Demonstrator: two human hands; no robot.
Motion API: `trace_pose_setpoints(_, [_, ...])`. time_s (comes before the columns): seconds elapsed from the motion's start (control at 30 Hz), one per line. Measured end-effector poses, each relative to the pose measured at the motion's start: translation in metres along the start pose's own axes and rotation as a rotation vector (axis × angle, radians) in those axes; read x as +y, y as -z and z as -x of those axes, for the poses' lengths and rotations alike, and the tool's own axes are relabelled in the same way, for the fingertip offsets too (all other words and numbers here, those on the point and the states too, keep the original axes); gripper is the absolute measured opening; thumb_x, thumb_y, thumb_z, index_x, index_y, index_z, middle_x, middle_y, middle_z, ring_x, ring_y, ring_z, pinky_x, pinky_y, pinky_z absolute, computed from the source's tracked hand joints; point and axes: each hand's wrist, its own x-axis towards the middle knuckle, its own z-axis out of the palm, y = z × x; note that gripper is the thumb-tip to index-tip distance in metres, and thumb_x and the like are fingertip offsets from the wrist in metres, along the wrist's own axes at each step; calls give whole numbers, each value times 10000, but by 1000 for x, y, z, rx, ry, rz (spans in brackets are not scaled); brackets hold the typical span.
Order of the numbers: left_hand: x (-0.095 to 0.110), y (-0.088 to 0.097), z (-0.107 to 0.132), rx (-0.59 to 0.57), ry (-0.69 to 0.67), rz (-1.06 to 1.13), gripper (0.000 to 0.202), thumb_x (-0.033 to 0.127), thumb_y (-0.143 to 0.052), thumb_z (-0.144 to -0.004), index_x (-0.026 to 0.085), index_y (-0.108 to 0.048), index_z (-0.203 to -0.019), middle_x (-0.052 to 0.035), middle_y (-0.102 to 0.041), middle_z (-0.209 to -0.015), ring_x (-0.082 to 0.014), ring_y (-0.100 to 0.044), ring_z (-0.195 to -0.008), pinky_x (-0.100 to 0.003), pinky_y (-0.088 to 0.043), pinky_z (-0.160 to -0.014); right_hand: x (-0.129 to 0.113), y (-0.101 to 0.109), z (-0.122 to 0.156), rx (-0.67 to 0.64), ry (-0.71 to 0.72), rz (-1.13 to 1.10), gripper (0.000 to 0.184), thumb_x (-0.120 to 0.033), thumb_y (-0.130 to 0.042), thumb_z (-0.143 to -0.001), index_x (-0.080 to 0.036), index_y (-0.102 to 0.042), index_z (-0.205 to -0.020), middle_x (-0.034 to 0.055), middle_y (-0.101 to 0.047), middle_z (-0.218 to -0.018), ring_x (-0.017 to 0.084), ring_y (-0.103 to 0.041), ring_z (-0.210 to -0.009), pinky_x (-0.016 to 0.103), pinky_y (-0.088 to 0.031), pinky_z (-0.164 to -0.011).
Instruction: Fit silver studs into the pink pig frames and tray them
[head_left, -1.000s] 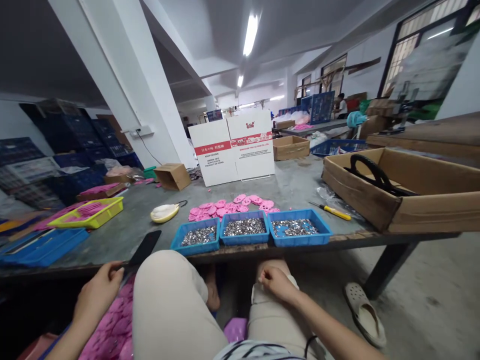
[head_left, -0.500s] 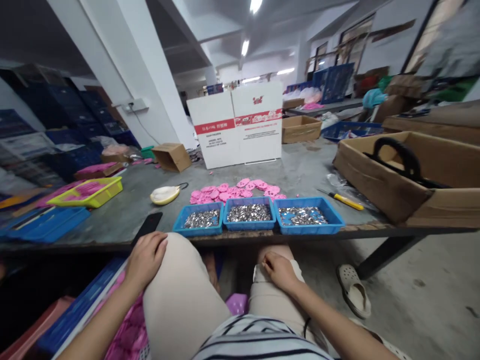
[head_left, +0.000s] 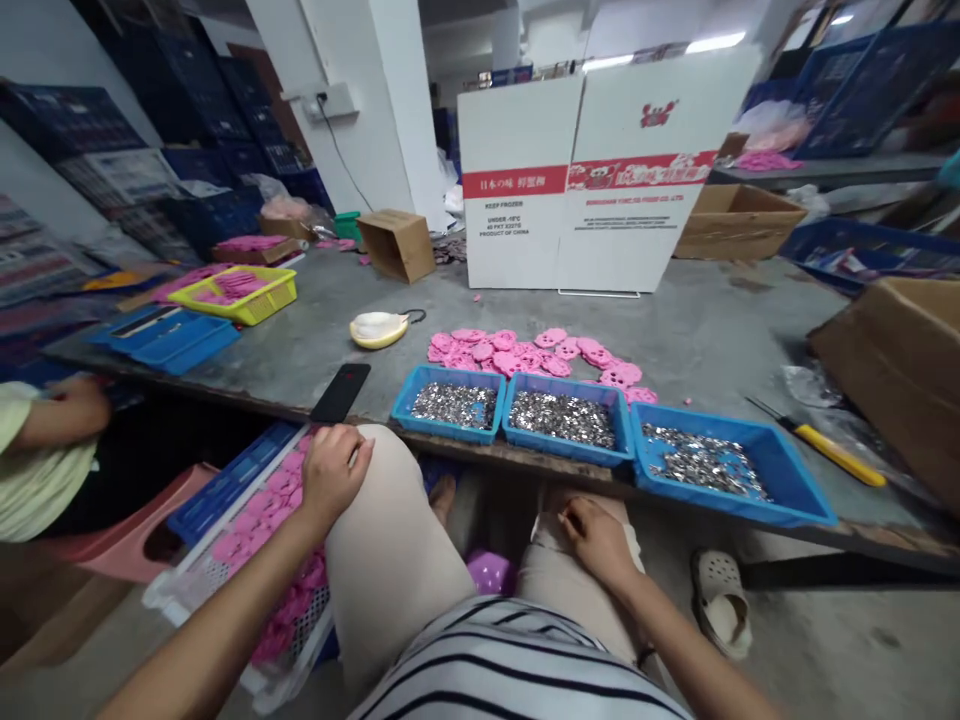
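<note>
My left hand (head_left: 337, 472) lies over my left knee, its fingers loosely spread and nothing in them. On my right thigh rests my right hand (head_left: 598, 540), fingers curled in, with no object showing. In front of my knees, three blue trays line the table's edge: a left tray (head_left: 401, 405), a middle tray (head_left: 626, 425) and a right tray (head_left: 806, 500), all holding small shiny metal pieces. Behind them lies a loose pile of flat pink pieces (head_left: 510, 358). A black phone (head_left: 341, 393) sits at the edge just beyond my left hand.
A white basket (head_left: 187, 590) of pink pieces stands at my left, with a co-worker's arm (head_left: 64, 415) beyond. On the table are a yellow tray (head_left: 259, 312), a white carton (head_left: 517, 260), a yellow-handled tool (head_left: 840, 453) and a cardboard box (head_left: 892, 365).
My view has tipped down and turned left, so the trays appear larger and farther right. A co-worker's arm now shows at the left. Both hands stay on my legs.
</note>
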Motion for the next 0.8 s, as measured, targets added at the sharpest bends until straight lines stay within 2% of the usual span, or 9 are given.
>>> trace_pose_setpoints(0.1, [-8,-2,11,37,57,-24,244,241,-509,-877,135,-539,-660,-17,-572,-698,-87,-441,-731,-223,-330,-725,-2,5,-10,-55,-36,3,264,-262,-430,-897,-149,-667,-866,123,-701,-937,251,-654,-907,315,-457,-801])
trace_pose_setpoints(0.23, [-10,3,23,69,214,-7,250,251,-490,-886,127,-562,-681,-24,-592,-733,-69,-486,-762,-205,-360,-752,-11,11,-25,-207,-106,59,289,-268,-440,-924,-164,-707,-961,113,-718,-1007,264,-668,-964,309,-454,-817])
trace_pose_setpoints(0.4, [2,31,26,92,405,86,283,289,-485,-882,113,-582,-682,-34,-609,-760,-47,-536,-779,-185,-417,-772,-13,11,-31,-307,-110,120,339,-288,-422,-934,-158,-716,-1045,130,-713,-1055,284,-667,-988,314,-461,-806])
trace_pose_setpoints(0.5, [4,48,26,182,558,128,316,357,-464,-887,109,-605,-751,-51,-627,-830,-49,-569,-838,-191,-460,-818,-12,11,-33,-309,-88,135,367,-310,-409,-921,-158,-718,-1048,134,-712,-1055,300,-665,-991,334,-472,-817])
trace_pose_setpoints(0.6, [3,48,38,229,742,150,370,441,-450,-867,107,-609,-846,-78,-627,-926,-71,-575,-936,-218,-476,-895,-15,12,-36,-343,-93,183,408,-337,-379,-916,-166,-717,-1069,145,-709,-1061,306,-669,-988,359,-489,-830])
trace_pose_setpoints(0.63, [3,44,46,175,857,168,392,458,-439,-859,104,-606,-883,-87,-624,-966,-78,-571,-961,-222,-476,-910,-14,12,-37,-367,-99,206,430,-352,-360,-919,-169,-713,-1083,146,-706,-1070,307,-669,-993,366,-495,-835])
trace_pose_setpoints(0.7, [4,32,71,-64,1233,224,406,417,-388,-868,108,-585,-1043,-99,-604,-1112,-79,-560,-1001,-224,-473,-936,-9,12,-40,-412,-110,259,487,-391,-309,-924,-177,-700,-1120,145,-699,-1097,313,-666,-1014,379,-507,-831])
trace_pose_setpoints(0.73, [7,25,86,-126,1327,226,414,387,-358,-877,107,-583,-1083,-107,-605,-1117,-88,-564,-977,-241,-480,-928,-3,11,-42,-432,-116,279,512,-415,-289,-921,-185,-693,-1136,144,-696,-1108,319,-665,-1020,386,-516,-811])
trace_pose_setpoints(0.8, [17,15,120,-215,1433,223,341,310,-434,-830,98,-625,-1016,-114,-631,-1023,-119,-570,-940,-285,-485,-942,13,8,-47,-447,-97,277,548,-474,-268,-910,-213,-685,-1152,139,-698,-1105,321,-677,-984,399,-533,-769])
